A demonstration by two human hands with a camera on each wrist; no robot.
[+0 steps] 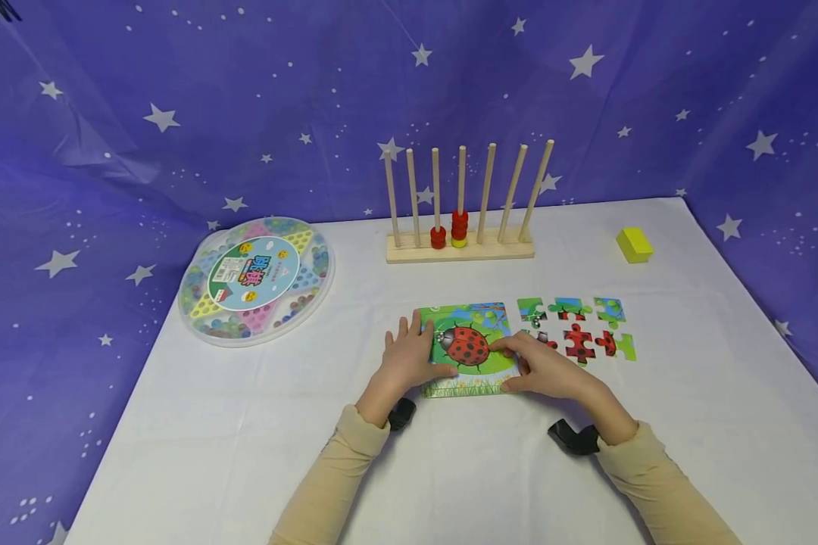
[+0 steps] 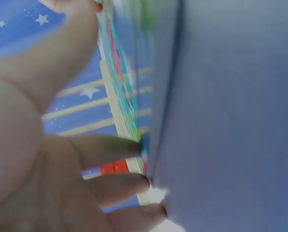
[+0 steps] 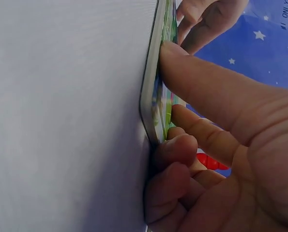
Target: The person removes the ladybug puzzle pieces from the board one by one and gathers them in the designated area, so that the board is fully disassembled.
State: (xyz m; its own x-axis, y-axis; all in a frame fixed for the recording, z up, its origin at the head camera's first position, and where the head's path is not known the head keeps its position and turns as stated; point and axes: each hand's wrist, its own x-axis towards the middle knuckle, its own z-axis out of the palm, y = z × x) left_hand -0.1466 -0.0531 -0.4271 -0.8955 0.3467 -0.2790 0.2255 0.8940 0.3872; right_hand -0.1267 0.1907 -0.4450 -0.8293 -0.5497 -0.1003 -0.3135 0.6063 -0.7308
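Observation:
A square ladybug puzzle board point(image 1: 473, 378) lies picture side up on the white table. My left hand point(image 1: 409, 357) rests spread over its left side, thumb reaching onto the picture; in the left wrist view the fingertips point(image 2: 134, 147) meet the board's edge. On the right side, my right hand point(image 1: 548, 369) touches the board, its index fingertip on the ladybug and its thumb near the lower right corner. The right wrist view shows that thumb point(image 3: 202, 72) on the picture face and the other fingers bent beside the edge. Loose jigsaw pieces point(image 1: 579, 344) lie just right of the board, partly hidden by the right hand.
Behind the board stands a wooden peg rack point(image 1: 460, 253) with red and yellow rings on two pegs. A round Chinese checkers box point(image 1: 255, 280) is at the left, and a yellow block point(image 1: 635, 245) at the back right. Starry purple cloth point(image 1: 313, 98) hangs behind.

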